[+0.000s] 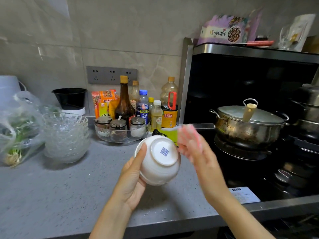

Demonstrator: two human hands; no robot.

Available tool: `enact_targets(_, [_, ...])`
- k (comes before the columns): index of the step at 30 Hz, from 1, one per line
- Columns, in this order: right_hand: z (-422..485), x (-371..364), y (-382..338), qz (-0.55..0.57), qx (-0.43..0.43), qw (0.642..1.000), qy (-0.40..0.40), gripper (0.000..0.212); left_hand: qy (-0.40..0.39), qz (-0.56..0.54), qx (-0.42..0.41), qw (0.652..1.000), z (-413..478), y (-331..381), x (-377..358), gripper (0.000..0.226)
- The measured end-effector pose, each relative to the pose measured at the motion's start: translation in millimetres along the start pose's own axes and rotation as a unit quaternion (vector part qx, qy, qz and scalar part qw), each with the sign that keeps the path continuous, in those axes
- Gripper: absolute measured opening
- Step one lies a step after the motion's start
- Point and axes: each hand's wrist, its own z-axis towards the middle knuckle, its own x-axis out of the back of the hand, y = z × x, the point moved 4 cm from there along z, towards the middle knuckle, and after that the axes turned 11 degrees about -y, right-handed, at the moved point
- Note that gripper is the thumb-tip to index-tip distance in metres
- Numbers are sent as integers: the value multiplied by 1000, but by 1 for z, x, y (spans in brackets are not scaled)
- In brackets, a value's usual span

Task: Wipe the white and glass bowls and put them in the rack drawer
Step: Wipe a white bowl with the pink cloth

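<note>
My left hand [133, 178] grips a white bowl [161, 163] above the grey counter. The bowl is turned bottom-up toward me and shows a blue square mark on its base. It looks like the outer bowl of a small nested stack. My right hand [198, 152] is blurred with motion at the bowl's right rim, holding what looks like a pink cloth [188, 134]. A stack of several clear glass bowls [65, 137] stands on the counter to the left. No rack drawer is in view.
A glass tray of spice jars [120, 130] and several sauce bottles [143, 107] stand at the wall behind the bowl. A bag of greens [15, 131] lies far left. A lidded steel pot [248, 125] sits on the black stove at right.
</note>
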Motion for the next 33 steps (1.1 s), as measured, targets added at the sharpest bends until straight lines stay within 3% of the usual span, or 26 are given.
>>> enact_targets(2, [0,-19,-1,-257,99,960,-52,47,5,24,-4,1000,-2,-1,-8,48])
enact_targets(4, [-1,-27,9,-409,164,895,-65,48,11,26,-17,999,-3,1,-13,45])
enact_targets(10, [-14,-22,8,-367,169,914,-38,43,26,9,-46,999,-13,5,-12,41])
enact_targets(14, [-24,-29,1,-409,197,890,-44,43,8,26,-30,999,-14,2,-20,43])
enact_targets(19, [-13,-4,-9,-472,181,863,-6,42,3,36,-71,997,-13,16,-30,45])
enact_targets(26, [-28,-13,-5,-464,213,859,-36,42,-6,0,-22,1000,-16,2,-33,45])
enact_targets(33, [-30,2,6,-484,179,856,-10,43,4,22,-42,999,-14,9,-29,44])
